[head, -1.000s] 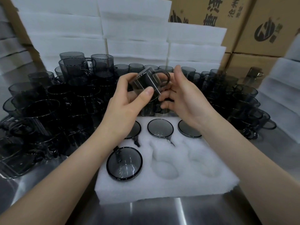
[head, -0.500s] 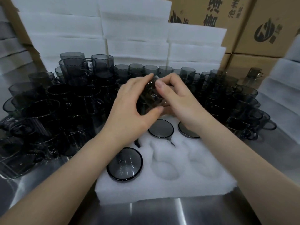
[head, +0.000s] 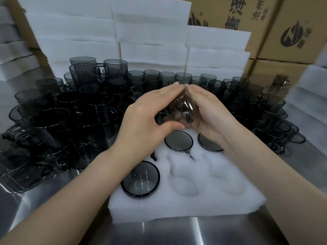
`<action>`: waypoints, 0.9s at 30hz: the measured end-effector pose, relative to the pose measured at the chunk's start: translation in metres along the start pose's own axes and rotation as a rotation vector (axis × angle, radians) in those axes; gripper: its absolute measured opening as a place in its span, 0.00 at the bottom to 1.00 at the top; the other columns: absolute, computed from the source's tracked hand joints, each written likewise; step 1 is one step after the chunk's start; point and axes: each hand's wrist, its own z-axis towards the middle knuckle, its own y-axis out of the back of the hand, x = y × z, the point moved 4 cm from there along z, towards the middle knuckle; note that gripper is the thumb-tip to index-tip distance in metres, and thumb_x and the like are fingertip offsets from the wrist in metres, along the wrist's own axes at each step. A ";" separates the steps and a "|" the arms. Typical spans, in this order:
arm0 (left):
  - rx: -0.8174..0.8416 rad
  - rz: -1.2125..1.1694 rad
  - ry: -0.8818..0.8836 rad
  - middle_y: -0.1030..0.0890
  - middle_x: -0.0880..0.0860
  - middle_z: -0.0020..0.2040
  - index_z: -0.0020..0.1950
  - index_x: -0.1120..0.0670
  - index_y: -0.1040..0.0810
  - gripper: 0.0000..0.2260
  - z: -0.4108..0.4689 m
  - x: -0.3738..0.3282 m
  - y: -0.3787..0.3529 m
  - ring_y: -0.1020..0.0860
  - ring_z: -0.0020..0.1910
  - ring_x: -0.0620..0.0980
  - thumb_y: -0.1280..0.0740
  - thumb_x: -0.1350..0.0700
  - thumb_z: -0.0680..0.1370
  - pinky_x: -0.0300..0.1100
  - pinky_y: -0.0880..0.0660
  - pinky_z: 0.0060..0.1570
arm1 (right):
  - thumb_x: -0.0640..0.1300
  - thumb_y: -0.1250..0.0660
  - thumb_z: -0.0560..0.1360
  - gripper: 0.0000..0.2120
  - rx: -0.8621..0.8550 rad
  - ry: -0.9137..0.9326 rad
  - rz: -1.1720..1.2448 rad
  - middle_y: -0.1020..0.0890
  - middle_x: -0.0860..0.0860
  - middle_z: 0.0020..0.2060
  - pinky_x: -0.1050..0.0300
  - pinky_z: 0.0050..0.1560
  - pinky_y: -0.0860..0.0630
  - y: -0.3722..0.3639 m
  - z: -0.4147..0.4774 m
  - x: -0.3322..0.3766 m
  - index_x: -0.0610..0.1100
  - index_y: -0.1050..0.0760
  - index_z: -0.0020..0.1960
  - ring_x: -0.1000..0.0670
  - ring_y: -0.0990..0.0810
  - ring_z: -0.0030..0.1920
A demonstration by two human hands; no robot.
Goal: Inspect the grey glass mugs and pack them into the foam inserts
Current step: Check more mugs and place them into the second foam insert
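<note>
Roughly by size: one steel bench [head: 177, 232] fills the view, shiny and streaked with reflections. Cardboard boxes [head: 300, 38] are stacked behind its back right corner, at least three, printed with dark logos and characters. White foam sheets [head: 70, 32] stand in three stacks along the back edge; more foam sits at the left and right edges, blurred.

Loose mugs [head: 74, 121], grey glass, crowd the back half of the bench from left edge to right edge. Dozens, too many to count, a few stacked two high at back left.

One foam insert [head: 185, 206] sits at the front middle, with six pockets in two rows of three. Packed mugs [head: 140, 180]: three round faces seen, one in the front left pocket, two in the back middle and back right pockets. Base or mouth up, cannot tell. The front middle and front right pockets show bare foam. The back left pocket is hidden under the wrist; only a dark handle shows there.

Two bare hands hover over the insert's back row. Left hand [head: 146, 117] and right hand [head: 212, 110] both grip one held mug [head: 178, 110] between them. It is tilted, with the left thumb under it and the fingers of both hands arched over the top, tips meeting.

One lone mug [head: 281, 82], brownish, stands apart near the boxes at back right.
</note>
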 end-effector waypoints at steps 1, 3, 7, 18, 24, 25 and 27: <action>0.034 -0.019 -0.022 0.26 0.50 0.69 0.70 0.56 0.27 0.33 0.000 -0.001 -0.002 0.30 0.71 0.47 0.22 0.63 0.66 0.42 0.35 0.72 | 0.43 0.39 0.82 0.09 -0.013 -0.007 -0.002 0.18 0.45 0.33 0.56 0.25 0.23 0.002 0.001 -0.001 0.42 0.23 0.47 0.43 0.19 0.33; 0.082 -0.082 -0.025 0.28 0.49 0.71 0.70 0.55 0.28 0.33 0.000 0.000 -0.004 0.33 0.73 0.46 0.24 0.67 0.66 0.41 0.38 0.73 | 0.42 0.39 0.81 0.10 -0.025 -0.008 -0.006 0.17 0.43 0.36 0.55 0.27 0.22 0.005 0.002 -0.002 0.41 0.21 0.47 0.40 0.21 0.38; 0.083 -0.211 0.077 0.30 0.45 0.73 0.69 0.46 0.31 0.33 0.000 0.005 -0.003 0.38 0.75 0.43 0.28 0.70 0.70 0.45 0.39 0.74 | 0.54 0.41 0.80 0.20 0.145 -0.118 0.089 0.17 0.39 0.54 0.42 0.45 0.18 0.001 0.003 -0.006 0.41 0.22 0.61 0.37 0.18 0.51; 0.057 -0.059 0.163 0.27 0.43 0.67 0.74 0.52 0.33 0.34 0.001 0.009 -0.003 0.31 0.69 0.43 0.23 0.55 0.70 0.36 0.37 0.70 | 0.54 0.40 0.80 0.19 0.072 -0.026 -0.066 0.15 0.41 0.48 0.50 0.38 0.19 -0.001 0.001 -0.004 0.41 0.21 0.58 0.41 0.15 0.46; 0.068 -0.150 0.109 0.26 0.46 0.68 0.72 0.53 0.30 0.34 0.000 0.007 -0.002 0.30 0.68 0.39 0.23 0.63 0.68 0.30 0.36 0.68 | 0.49 0.40 0.81 0.16 0.040 -0.059 0.029 0.16 0.43 0.41 0.53 0.30 0.21 0.003 0.002 -0.002 0.39 0.20 0.51 0.43 0.15 0.39; 0.076 -0.173 0.098 0.26 0.47 0.69 0.72 0.52 0.31 0.35 0.000 0.007 -0.002 0.30 0.69 0.39 0.23 0.64 0.68 0.32 0.36 0.69 | 0.48 0.39 0.81 0.15 0.044 -0.059 0.041 0.16 0.43 0.40 0.54 0.29 0.21 0.003 0.001 -0.002 0.38 0.20 0.49 0.43 0.16 0.38; 0.100 -0.202 0.068 0.28 0.47 0.70 0.71 0.50 0.32 0.35 -0.001 0.004 -0.002 0.33 0.72 0.40 0.24 0.67 0.68 0.37 0.37 0.72 | 0.47 0.38 0.81 0.15 0.047 -0.059 0.058 0.16 0.43 0.37 0.56 0.28 0.22 0.004 0.002 -0.002 0.39 0.18 0.45 0.45 0.16 0.35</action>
